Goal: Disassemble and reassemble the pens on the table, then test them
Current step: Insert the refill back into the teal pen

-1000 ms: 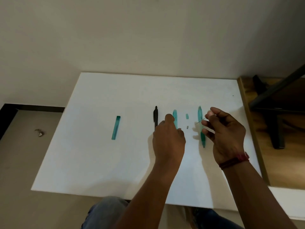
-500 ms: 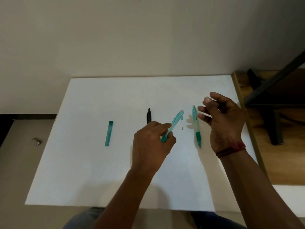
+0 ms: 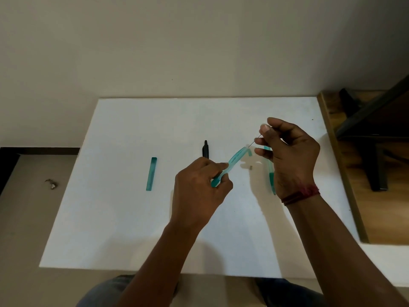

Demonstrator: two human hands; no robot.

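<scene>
1. The white table [image 3: 110, 218] lies under both of your grips. Nothing on it to the left of your left hand has shifted in the last 1 s.
2. Your left hand [image 3: 199, 191] was down on the table 1 s ago. It is now raised, with thumb and fingers pinching the near end of the teal barrel [image 3: 236, 159].
3. Your right hand [image 3: 290, 158] hovers just right of that pinch, thumb and forefinger pressed together on a thin rod [image 3: 254, 141].
4. A second teal pen [image 3: 271, 176] lies on the table beneath your right grip, partly hidden by the hand.
5. The barrel has left the table and slants from your left pinch up toward your right one.
6. A teal strip [image 3: 151, 173] lies well to the left of your left grip, and a black pen [image 3: 205, 149] lies just beyond its knuckles.
7. The rod pokes down-left out of your right pinch, its tip close to the barrel's far end. I cannot tell whether they touch. I judge that reassembly is starting and that the rod goes into the barrel next, which calls for careful aim.
8. 1 small grey piece [image 3: 250, 167] rests on the table below the gap between your 2 grips and probably still needs fitting.
</scene>
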